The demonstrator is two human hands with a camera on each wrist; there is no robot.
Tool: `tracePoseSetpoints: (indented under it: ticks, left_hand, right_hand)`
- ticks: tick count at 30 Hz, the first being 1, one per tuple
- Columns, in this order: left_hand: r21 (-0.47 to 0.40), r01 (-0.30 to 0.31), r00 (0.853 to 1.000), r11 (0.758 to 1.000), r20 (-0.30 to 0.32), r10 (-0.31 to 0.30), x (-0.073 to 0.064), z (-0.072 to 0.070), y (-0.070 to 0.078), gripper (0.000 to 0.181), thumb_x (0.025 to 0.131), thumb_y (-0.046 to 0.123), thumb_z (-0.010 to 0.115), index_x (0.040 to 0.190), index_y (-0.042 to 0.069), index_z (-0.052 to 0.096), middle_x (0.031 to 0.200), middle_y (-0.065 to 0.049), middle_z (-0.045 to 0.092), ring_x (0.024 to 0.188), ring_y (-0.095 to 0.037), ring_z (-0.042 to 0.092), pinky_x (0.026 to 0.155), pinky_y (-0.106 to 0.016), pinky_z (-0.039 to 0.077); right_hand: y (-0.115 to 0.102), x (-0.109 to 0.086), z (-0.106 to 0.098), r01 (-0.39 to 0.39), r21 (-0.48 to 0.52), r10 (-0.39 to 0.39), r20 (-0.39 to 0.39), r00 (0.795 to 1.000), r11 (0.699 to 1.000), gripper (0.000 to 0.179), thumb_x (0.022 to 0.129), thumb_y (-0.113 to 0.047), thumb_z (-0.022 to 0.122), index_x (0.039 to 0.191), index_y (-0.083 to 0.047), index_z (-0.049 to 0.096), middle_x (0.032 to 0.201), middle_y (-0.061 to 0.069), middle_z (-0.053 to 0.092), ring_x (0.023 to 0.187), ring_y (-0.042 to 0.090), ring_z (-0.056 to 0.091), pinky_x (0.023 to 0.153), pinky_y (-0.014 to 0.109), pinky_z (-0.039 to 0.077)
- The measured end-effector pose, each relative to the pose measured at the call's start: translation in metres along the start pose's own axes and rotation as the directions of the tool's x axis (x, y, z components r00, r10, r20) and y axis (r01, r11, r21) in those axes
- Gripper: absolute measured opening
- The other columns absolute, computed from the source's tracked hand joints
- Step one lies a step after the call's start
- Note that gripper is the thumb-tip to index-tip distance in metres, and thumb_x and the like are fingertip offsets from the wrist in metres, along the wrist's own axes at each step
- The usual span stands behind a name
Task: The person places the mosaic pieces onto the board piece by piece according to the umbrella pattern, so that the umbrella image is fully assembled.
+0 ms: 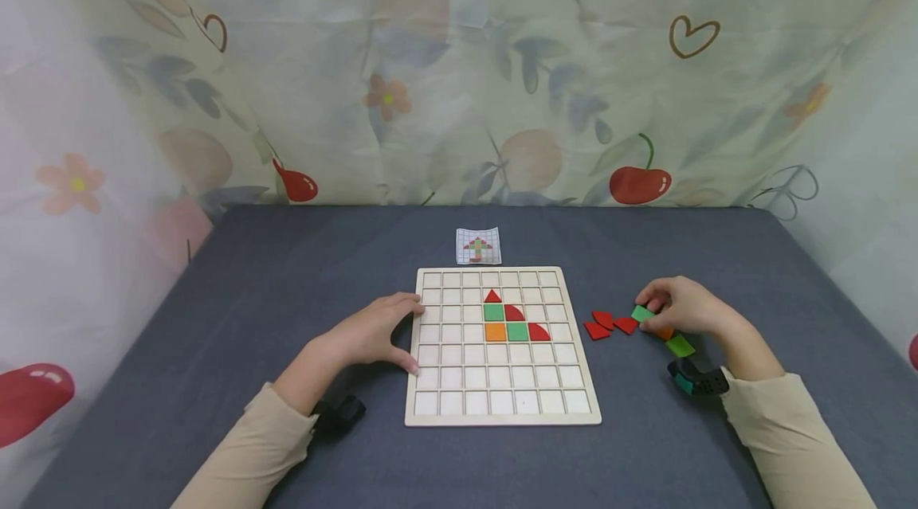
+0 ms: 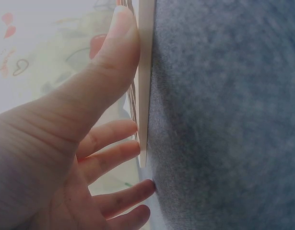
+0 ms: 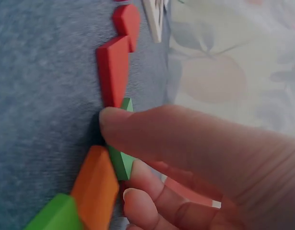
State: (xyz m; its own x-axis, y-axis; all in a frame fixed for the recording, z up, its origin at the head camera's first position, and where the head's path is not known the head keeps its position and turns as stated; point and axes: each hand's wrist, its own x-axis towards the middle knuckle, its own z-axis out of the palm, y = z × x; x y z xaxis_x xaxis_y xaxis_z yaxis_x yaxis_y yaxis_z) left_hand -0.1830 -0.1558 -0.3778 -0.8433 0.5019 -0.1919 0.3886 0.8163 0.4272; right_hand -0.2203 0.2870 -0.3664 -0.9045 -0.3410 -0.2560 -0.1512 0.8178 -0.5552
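A pale wooden grid board (image 1: 445, 377) lies flat on the table. Set in its cells are a red triangle (image 1: 492, 296), two green squares (image 1: 517, 331), an orange square (image 1: 495, 331) and two red quarter-circles (image 1: 539, 332). My left hand (image 1: 369, 330) touches the board's left edge with thumb and fingers spread, and the left wrist view shows the thumb along that edge. To the right of the board, my right hand (image 1: 684, 306) pinches a green square (image 3: 121, 164) between thumb and fingers, low over the table among loose pieces.
Several loose red pieces (image 1: 597, 330) lie between board and right hand. An orange piece (image 3: 95, 187) and another green square (image 1: 680, 346) sit close by that hand. A small printed pattern card (image 1: 478, 246) lies behind the board. A printed curtain (image 1: 459, 95) hangs behind the table.
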Motion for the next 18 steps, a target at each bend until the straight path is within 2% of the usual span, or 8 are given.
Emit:
tracePoseSetpoints:
  ticks: [4,9,18]
  left_hand:
    - [0.005,-0.004,1.000,1.000,-0.002,0.004,0.000,0.000,0.000,0.086,0.066,0.041,0.082,0.134,0.003,0.046,0.145,-0.017,0.039,0.135,-0.034,0.036,0.110,-0.048,0.032]
    - [0.009,-0.006,1.000,1.000,-0.003,0.006,0.000,0.000,-0.001,0.086,0.066,0.042,0.081,0.134,0.003,0.046,0.145,-0.017,0.039,0.135,-0.034,0.037,0.110,-0.048,0.033]
    - [0.002,0.001,1.000,1.000,0.000,-0.001,0.000,0.001,-0.001,0.087,0.066,0.043,0.081,0.135,0.004,0.045,0.146,-0.016,0.038,0.135,-0.034,0.036,0.110,-0.048,0.032]
  right_hand:
    - [-0.006,-0.001,-0.002,0.006,-0.017,-0.006,-0.037,0.999,1.000,0.036,0.078,-0.015,0.073,0.104,0.006,0.062,0.086,0.008,0.061,0.074,0.012,0.051,0.061,0.025,0.045]
    - [-0.017,-0.001,-0.003,0.037,-0.038,-0.040,-0.080,0.996,0.999,0.035,0.079,-0.016,0.072,0.105,0.006,0.063,0.091,0.013,0.064,0.080,0.016,0.057,0.067,0.026,0.048]
    - [-0.040,-0.001,0.006,0.081,-0.018,-0.083,-0.106,0.991,0.997,0.034,0.079,-0.016,0.072,0.105,0.004,0.063,0.093,0.014,0.064,0.082,0.018,0.059,0.068,0.027,0.049]
